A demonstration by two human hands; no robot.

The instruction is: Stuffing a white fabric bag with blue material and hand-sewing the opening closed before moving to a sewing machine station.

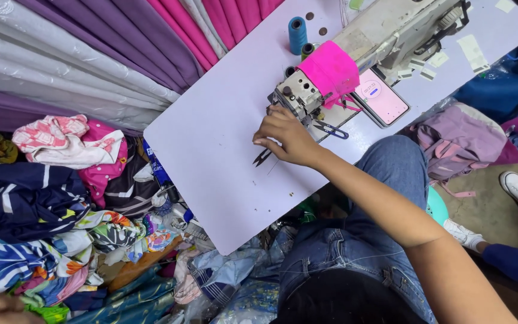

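A phone (384,96) lies flat on the white table (223,138) just beside the sewing machine (355,54) — its rectangular screen lit pink, a small white oval near the top. Small pale paper labels (473,51) — rectangular slips — lie scattered on the table's far corner.

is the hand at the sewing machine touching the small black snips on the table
Touching. The head view shows the right hand resting over the snips, whose tips poke out beneath the fingers.

sewing machine (355,66) on table (211,138) | phone (384,96) beside it | clothes pile (61,198) left
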